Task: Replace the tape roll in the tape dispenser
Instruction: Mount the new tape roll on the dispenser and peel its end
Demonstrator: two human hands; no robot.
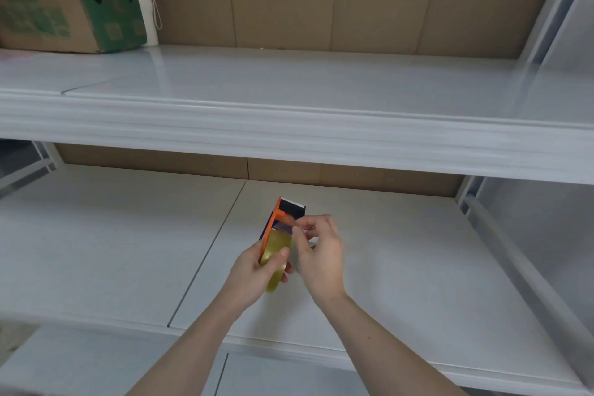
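Observation:
An orange and dark blue tape dispenser (283,215) is held upright above the lower shelf, its black cutter end pointing away from me. A yellowish clear tape roll (275,254) sits in its near end. My left hand (254,273) wraps around the roll and the dispenser from the left, thumb across the roll. My right hand (319,251) is beside it on the right, thumb and forefinger pinched on what looks like the tape's loose end at the dispenser's middle. The dispenser's handle is hidden behind my hands.
White shelf boards: the lower shelf (401,267) under my hands, the upper shelf (289,80) ahead. A brown and green cardboard box (64,0) and a white bottle (143,0) stand at the upper shelf's far left. Cardboard backing lines the rear.

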